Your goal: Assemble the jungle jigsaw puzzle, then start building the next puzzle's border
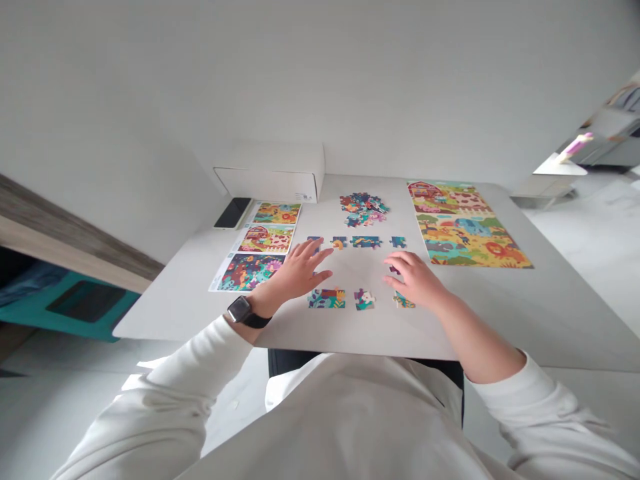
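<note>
The loose puzzle pieces lie on the bench (350, 333) in front of the person, around and between the two hands. An upper row runs just beyond the fingers: a corner piece (315, 240) at the left hand (296, 270), partly hidden by it, then a moon piece (339, 244), a joined strip (367, 242) and a small blue piece (398, 241). A lower row lies nearer the body: a joined block (327, 299), a piece with a white animal (365, 300) and a leafy piece (404, 301), the last partly under the right hand (419, 280). A dark piece (395, 270) shows between the right fingers.

Beyond the upper row sits a heap of pieces (364, 205). To the right lie a farm puzzle (447, 199) and, touching its near edge, a safari puzzle (473, 241). On the left are a picture sheet (243, 248), partly overlapped by the left hand, a phone (233, 213) and, behind, a white box (267, 181).

The left fingers are spread, palm down; contact with the corner piece cannot be told. The right fingers curve loosely around the dark piece; whether they pinch it is unclear.
</note>
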Demonstrator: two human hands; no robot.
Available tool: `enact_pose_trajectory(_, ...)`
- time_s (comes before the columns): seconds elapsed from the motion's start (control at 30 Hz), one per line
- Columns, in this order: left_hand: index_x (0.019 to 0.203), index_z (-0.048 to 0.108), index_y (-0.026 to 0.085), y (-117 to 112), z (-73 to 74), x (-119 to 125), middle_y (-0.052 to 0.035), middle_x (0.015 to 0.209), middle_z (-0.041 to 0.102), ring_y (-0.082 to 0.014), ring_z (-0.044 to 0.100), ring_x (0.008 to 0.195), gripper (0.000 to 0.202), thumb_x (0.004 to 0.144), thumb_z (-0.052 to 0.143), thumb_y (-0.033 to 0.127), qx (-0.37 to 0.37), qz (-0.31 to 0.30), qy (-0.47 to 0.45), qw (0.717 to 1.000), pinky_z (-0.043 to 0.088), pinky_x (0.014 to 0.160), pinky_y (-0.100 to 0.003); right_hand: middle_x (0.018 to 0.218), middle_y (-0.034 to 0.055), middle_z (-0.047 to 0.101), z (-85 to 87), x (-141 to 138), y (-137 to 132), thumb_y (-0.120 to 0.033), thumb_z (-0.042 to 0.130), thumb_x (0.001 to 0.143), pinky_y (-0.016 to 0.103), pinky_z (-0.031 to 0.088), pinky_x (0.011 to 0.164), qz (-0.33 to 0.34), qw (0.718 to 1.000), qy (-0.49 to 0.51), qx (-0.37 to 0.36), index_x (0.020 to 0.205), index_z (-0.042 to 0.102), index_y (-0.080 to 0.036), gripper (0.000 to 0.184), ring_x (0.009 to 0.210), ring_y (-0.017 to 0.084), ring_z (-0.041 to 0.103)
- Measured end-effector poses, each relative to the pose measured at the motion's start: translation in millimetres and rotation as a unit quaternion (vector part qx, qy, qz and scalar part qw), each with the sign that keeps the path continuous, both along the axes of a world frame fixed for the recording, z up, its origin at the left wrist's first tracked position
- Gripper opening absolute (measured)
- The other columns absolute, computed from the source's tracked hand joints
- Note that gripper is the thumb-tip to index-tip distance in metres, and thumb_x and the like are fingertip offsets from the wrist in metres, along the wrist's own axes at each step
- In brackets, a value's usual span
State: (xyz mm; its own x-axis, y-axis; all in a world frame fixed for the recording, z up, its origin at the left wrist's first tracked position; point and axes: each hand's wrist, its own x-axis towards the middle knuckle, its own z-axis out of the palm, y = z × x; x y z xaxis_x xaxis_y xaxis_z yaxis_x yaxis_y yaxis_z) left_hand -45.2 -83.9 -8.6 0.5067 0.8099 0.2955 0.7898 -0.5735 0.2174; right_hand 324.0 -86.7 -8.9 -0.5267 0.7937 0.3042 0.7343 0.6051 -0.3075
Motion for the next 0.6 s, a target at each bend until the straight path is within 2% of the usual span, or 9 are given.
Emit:
enact_pose_trajectory(0.1,0.163,0.053,0.027,23,-12.6,2,-0.0178,0.174,0.042,-0.0396,0.039,0.161,0.055,0.112,0.049,0.046,-0.044,0.008,0.042,0.998,0.036,0.129,-0.065,0.139,0.0150,0.067,-2.3,12,25,-0.037,0.066,0.102,0.057,0.050,0.119,-0.018,0.999,-0.037,0.000,0.138,0.072,-0.027,0.038,0.134,0.037,0.062)
enact_pose_trajectory(0.2,0.167,0.049,0.030,46,-15.9,9,-0.0152,0.179,0.036,-0.0434,0.034,0.164,0.057,0.112,0.046,0.045,-0.081,0.025,0.070,0.994,0.032,0.129,-0.072,0.141,0.0155,0.067,-1.5,18,57,-0.040,0.065,0.103,0.057,0.049,0.121,-0.055,0.997,-0.050,-0.008,0.143,0.071,-0.026,0.043,0.136,0.037,0.062)
enact_pose_trajectory(0.3,0.168,0.048,0.033,59,-18.8,19,-0.0137,0.180,0.035,-0.0450,0.031,0.166,0.058,0.111,0.049,0.046,-0.085,0.016,0.087,0.992,0.028,0.128,-0.078,0.152,0.0174,0.062,-3.6,14,78,-0.042,0.063,0.104,0.059,0.046,0.124,-0.070,0.995,-0.068,-0.026,0.153,0.067,-0.026,0.052,0.143,0.038,0.057)
enact_pose_trajectory(0.5,0.171,0.044,0.030,65,-25.6,22,-0.0157,0.180,0.033,-0.0436,0.030,0.166,0.061,0.113,0.045,0.047,-0.076,-0.017,0.128,0.989,0.021,0.129,-0.079,0.180,0.0136,0.036,-21.6,-4,79,-0.059,0.053,0.109,0.073,0.028,0.129,-0.049,0.981,-0.151,-0.112,0.169,0.048,-0.036,0.065,0.167,0.044,0.028)
enact_pose_trajectory(0.6,0.172,0.041,0.031,70,-23.4,22,-0.0137,0.182,0.030,-0.0429,0.027,0.168,0.062,0.113,0.044,0.048,-0.086,-0.010,0.147,0.985,0.019,0.130,-0.078,0.183,0.0116,0.028,-26.0,-6,79,-0.064,0.046,0.110,0.072,0.024,0.131,-0.045,0.978,-0.159,-0.128,0.172,0.042,-0.038,0.067,0.169,0.042,0.021)
